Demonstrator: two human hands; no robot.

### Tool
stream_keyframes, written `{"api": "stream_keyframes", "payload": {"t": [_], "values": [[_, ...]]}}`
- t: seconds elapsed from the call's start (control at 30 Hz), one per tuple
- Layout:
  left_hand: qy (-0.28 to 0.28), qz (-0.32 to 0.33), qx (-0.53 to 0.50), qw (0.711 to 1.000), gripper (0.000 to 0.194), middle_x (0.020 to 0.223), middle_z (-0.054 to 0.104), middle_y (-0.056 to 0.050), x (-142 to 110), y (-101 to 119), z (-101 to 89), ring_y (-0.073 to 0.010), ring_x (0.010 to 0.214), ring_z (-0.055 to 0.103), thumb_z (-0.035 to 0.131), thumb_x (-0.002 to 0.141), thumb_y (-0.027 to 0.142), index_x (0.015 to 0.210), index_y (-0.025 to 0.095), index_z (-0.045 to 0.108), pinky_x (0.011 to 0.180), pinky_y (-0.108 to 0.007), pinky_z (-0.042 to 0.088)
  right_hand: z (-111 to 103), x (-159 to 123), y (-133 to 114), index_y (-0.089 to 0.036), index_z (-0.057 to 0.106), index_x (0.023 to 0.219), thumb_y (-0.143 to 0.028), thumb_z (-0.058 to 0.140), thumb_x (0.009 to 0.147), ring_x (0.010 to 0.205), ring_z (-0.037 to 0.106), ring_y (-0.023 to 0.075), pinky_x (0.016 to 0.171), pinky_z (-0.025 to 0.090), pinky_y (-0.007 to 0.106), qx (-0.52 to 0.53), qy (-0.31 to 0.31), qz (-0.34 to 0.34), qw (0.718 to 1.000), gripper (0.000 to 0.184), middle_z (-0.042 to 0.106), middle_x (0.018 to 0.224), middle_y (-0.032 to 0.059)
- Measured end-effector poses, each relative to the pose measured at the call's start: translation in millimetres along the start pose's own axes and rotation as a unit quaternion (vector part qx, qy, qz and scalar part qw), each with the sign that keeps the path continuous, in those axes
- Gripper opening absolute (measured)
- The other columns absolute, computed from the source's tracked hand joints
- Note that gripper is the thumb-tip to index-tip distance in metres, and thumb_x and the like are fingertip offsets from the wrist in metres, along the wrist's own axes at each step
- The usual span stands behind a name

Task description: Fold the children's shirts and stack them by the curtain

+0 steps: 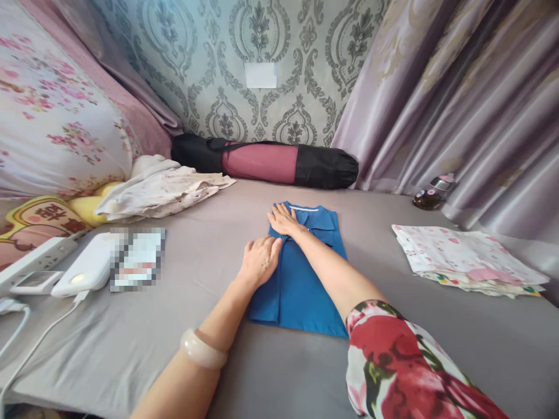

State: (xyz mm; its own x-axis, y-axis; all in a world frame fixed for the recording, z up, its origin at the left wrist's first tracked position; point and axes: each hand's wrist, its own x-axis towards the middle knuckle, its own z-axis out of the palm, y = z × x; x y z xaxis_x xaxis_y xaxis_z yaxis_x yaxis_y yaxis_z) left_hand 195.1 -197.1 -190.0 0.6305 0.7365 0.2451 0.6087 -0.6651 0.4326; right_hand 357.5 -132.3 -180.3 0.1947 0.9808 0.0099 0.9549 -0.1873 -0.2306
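A blue shirt (pixel 312 285) lies folded into a long shape on the grey sheet, its neckline with a white strip at the far end. My right hand (pixel 285 221) reaches across and rests on the shirt near the collar, its fingers spread. Lower down, my left hand (pixel 263 261) is on the shirt's folded left side, palm down and thumb apart, with its fingertips foreshortened. Both palms are hidden. A pale bangle (pixel 204 349) circles my left forearm, and a red floral sleeve (pixel 397 349) covers my upper right arm.
A rolled mat in a black and pink bag (pixel 262 162) lies along the wall. Rumpled cloth (pixel 161 186), a white power bank (pixel 89 262) and a power strip (pixel 37 259) are at left. Folded printed cloths (pixel 467 256) and a bottle (pixel 434 191) sit at right.
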Motion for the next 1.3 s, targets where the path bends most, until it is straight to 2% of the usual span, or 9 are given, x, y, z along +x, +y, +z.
{"api": "stream_keyframes", "payload": {"t": [0.13,0.23,0.47,0.63,0.77,0.87,0.93,1.13,1.3], "values": [[0.076,-0.08,-0.053,0.992,0.044,0.115,0.069,-0.013,4,-7,-8.5,-0.0236,0.117,0.061,0.022,0.103,0.035,0.106,0.018,0.062,0.104,-0.042,0.042,-1,-21,-10,-0.008,0.025,0.155,-0.045,0.019,0.102,0.152,0.005,0.0255,0.121,0.001,0.051,-0.007,0.002,-0.015,1.0,0.066,0.013,0.164,0.0128],[0.102,-0.119,-0.106,0.982,0.047,0.106,0.071,-0.014,7,-13,-9.3,-0.025,0.109,0.064,0.021,0.102,0.036,0.099,0.017,0.063,0.096,-0.038,0.046,7,-36,-16,-0.006,0.025,0.155,-0.047,0.02,0.101,0.152,0.006,0.0268,0.121,0.002,0.051,-0.003,-0.01,-0.02,1.0,0.068,0.012,0.164,0.0142],[0.119,-0.183,-0.209,0.953,0.055,0.116,0.069,-0.019,11,-19,-13.1,-0.0289,0.118,0.06,0.021,0.1,0.043,0.103,0.012,0.066,0.101,-0.04,0.043,19,-42,-14,-0.01,0.027,0.154,-0.045,0.022,0.102,0.151,0.01,0.0252,0.121,0.006,0.051,-0.005,0.012,-0.019,1.0,0.063,0.018,0.164,0.0116],[0.145,-0.189,-0.225,0.945,0.059,0.118,0.069,-0.02,11,-25,-16.9,-0.0309,0.12,0.059,0.02,0.099,0.045,0.103,0.011,0.068,0.102,-0.042,0.043,12,-59,-28,-0.005,0.03,0.153,-0.04,0.026,0.102,0.151,0.011,0.0263,0.121,0.003,0.05,-0.018,0.035,-0.013,0.999,0.061,0.02,0.163,0.0151],[0.156,-0.199,-0.242,0.937,0.059,0.118,0.069,-0.019,12,-28,-17.7,-0.03,0.12,0.059,0.021,0.098,0.045,0.105,0.011,0.068,0.102,-0.041,0.043,10,-110,-51,0.0,0.031,0.151,-0.041,0.026,0.102,0.151,0.011,0.0291,0.121,0.005,0.05,-0.001,0.037,-0.064,0.997,0.064,0.021,0.161,0.0186],[0.155,-0.207,-0.245,0.935,0.058,0.12,0.068,-0.018,12,-29,-16.5,-0.0296,0.121,0.059,0.022,0.097,0.046,0.108,0.011,0.068,0.104,-0.041,0.043,16,-150,-66,0.0,0.029,0.152,-0.044,0.027,0.102,0.151,0.011,0.0298,0.122,0.007,0.049,0.03,0.012,-0.094,0.995,0.067,0.021,0.161,0.02],[0.154,-0.203,-0.243,0.936,0.059,0.12,0.068,-0.018,12,-30,-14.9,-0.0299,0.12,0.059,0.022,0.097,0.047,0.108,0.012,0.068,0.104,-0.042,0.043,22,-167,-72,-0.001,0.03,0.151,-0.047,0.027,0.101,0.151,0.011,0.0301,0.122,0.009,0.05,0.054,-0.009,-0.093,0.994,0.068,0.02,0.161,0.0197],[0.153,-0.178,-0.233,0.944,0.059,0.119,0.069,-0.016,13,-34,-9.9,-0.0295,0.12,0.06,0.023,0.096,0.05,0.104,0.014,0.068,0.106,-0.043,0.043,35,-172,-71,-0.004,0.033,0.15,-0.05,0.027,0.101,0.151,0.01,0.0273,0.123,0.006,0.049,0.095,0.016,-0.082,0.992,0.067,0.021,0.162,0.0167],[0.142,-0.168,-0.213,0.952,0.059,0.119,0.069,-0.017,12,-32,-8.1,-0.0303,0.12,0.059,0.024,0.095,0.052,0.104,0.014,0.068,0.106,-0.044,0.043,36,-172,-71,-0.006,0.033,0.15,-0.049,0.029,0.101,0.151,0.012,0.0269,0.123,0.007,0.049,0.1,0.032,-0.079,0.991,0.065,0.024,0.162,0.0157]]}}
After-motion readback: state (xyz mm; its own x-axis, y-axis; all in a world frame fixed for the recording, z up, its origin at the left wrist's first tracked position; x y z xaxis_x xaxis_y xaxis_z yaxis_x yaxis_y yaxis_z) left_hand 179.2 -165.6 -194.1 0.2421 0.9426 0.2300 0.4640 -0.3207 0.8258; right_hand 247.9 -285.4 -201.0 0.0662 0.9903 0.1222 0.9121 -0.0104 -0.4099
